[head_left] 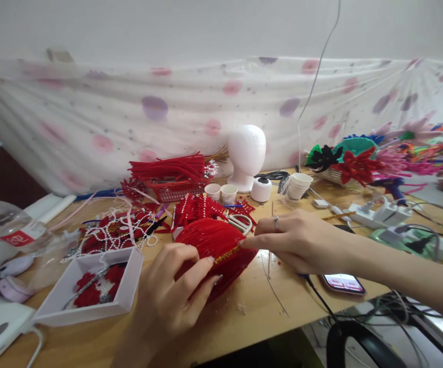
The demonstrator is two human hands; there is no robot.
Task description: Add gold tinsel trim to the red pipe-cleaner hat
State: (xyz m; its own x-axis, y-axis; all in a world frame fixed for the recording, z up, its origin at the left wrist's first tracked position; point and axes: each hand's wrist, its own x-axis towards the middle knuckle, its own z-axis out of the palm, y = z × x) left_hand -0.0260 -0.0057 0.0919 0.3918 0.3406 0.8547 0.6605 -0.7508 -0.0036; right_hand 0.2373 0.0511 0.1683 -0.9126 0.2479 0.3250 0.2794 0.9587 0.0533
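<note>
A red, fuzzy fan-shaped piece (206, 235) with fine ridges is held at the table's front edge. A narrow strip of gold trim (227, 254) runs across it. My left hand (179, 286) is closed round the near left side, fingertips at the trim's left end. At the other end, my right hand (294, 240), with a ring on one finger, has its index fingertip on the trim; its thumb is largely hidden. Just behind lie light-handled scissors (240, 222) and red pieces edged with pearl beads (196, 207).
A white box (91, 312) with red flowers stands left, near bead strings (114, 230) and a plastic bottle (10, 225). Behind are a white foam head (246, 156), paper cups (298, 185) and a red basket (175, 190). A phone (343, 284), power strips (382, 213) and cables lie right.
</note>
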